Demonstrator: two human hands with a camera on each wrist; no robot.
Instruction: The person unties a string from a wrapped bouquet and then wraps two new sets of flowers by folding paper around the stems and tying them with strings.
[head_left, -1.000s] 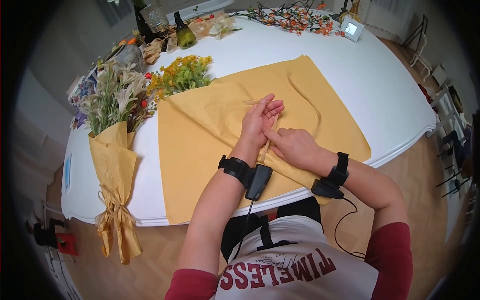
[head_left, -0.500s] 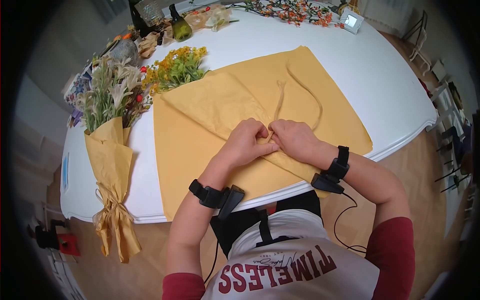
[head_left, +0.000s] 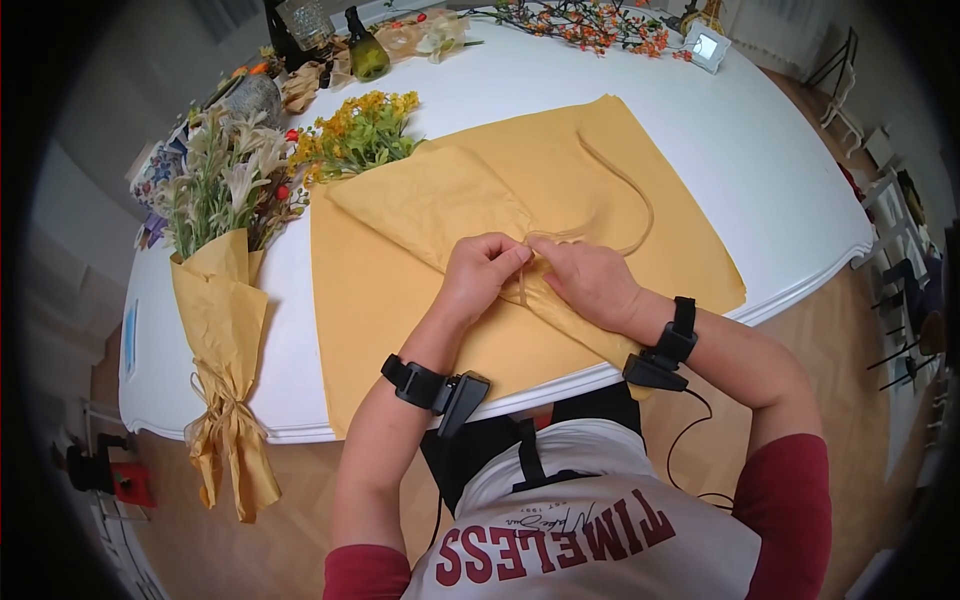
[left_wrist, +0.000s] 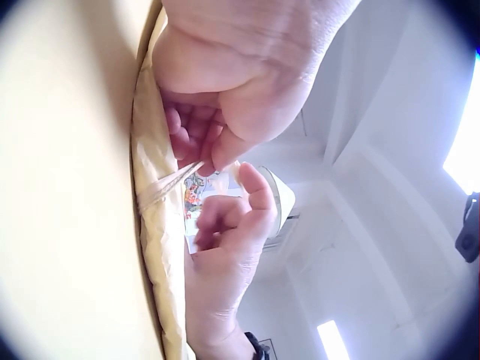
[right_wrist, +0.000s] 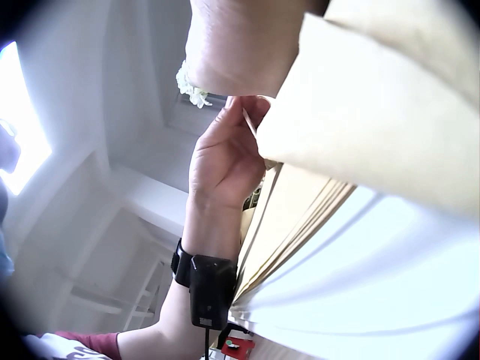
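Note:
Yellow flowers point(head_left: 365, 135) stick out of a rolled yellow paper wrap point(head_left: 430, 205), which lies slantwise on flat sheets of yellow wrapping paper point(head_left: 370, 330). A thin tan cord point(head_left: 522, 290) goes around the narrow part of the wrap. My left hand point(head_left: 485, 272) pinches the cord between thumb and fingers; strands point(left_wrist: 176, 180) run taut from the wrap to its fingertips in the left wrist view. Close beside it, my right hand point(head_left: 595, 283) has its fingertips at the cord's crossing, pinching it. The cord's loose length point(head_left: 640, 195) curves over the paper beyond.
A finished-looking wrapped bouquet point(head_left: 220, 300) with pale flowers lies at the left, its tail over the table edge. Behind are a grey pot point(head_left: 255, 98), a green bottle point(head_left: 368, 55), orange-berried branches point(head_left: 600, 30) and a small white frame point(head_left: 706, 47) on the white table point(head_left: 760, 170).
A second ago the left hand was palm up with the cord across it; it has since turned over and now pinches the cord beside the right hand. The cord's free end has swung right and blurs.

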